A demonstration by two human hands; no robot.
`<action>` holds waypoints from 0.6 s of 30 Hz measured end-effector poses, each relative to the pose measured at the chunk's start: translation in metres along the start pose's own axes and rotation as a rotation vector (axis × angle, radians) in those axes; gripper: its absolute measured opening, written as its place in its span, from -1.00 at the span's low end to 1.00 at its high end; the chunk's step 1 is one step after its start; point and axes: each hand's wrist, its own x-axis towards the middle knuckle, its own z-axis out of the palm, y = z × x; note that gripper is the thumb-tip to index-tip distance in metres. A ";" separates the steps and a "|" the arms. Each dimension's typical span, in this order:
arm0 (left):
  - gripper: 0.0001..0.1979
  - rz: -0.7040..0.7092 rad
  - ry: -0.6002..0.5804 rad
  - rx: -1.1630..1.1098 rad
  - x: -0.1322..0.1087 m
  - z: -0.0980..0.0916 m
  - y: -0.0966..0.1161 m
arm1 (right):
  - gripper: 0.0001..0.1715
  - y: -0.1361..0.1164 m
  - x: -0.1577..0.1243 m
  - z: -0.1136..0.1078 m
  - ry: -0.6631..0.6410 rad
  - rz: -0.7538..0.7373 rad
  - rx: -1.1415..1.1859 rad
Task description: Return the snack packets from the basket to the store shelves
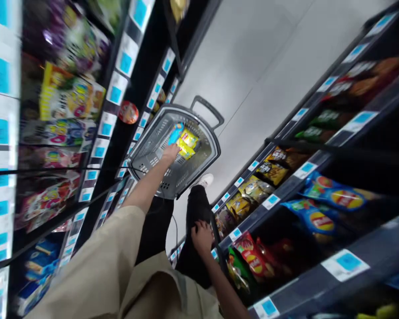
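My left hand (171,152) reaches down into a grey shopping basket (145,167) on the floor. Its fingers are closed at the edge of a yellow bag of chips (186,150). Another yellow bag (189,137) lies against that one, with a blue packet (175,133) beside them. The basket's handle (209,110) sticks out at its far end. My right hand (202,237) lies on my dark trouser leg with its fingers apart and nothing in it.
Shelves with bags of sweets (73,97) rise close on the left. Chip shelves line the right, with blue bags (319,217) and red bags (252,257). Grey floor (252,48) runs between them. A white shoe (205,180) is beside the basket.
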 end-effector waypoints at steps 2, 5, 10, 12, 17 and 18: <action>-0.59 -0.024 0.023 0.008 -0.022 0.002 0.001 | -0.51 -0.001 -0.013 0.014 -0.034 0.005 -0.026; -0.63 -0.056 0.082 0.015 -0.027 0.002 -0.002 | -0.53 0.003 -0.016 0.025 -0.017 0.012 -0.036; -0.67 -0.055 0.174 0.028 0.030 0.000 -0.024 | -0.55 0.012 0.005 0.018 0.122 0.008 0.035; -0.65 -0.042 0.175 0.025 0.063 0.017 -0.037 | -0.57 0.019 0.009 0.019 0.177 0.007 0.104; -0.56 0.053 0.236 -0.068 0.125 0.072 -0.075 | -0.61 0.034 0.009 0.026 0.264 -0.016 0.205; -0.52 0.100 0.270 -0.099 0.132 0.077 -0.082 | -0.61 0.035 0.010 0.026 0.278 -0.031 0.211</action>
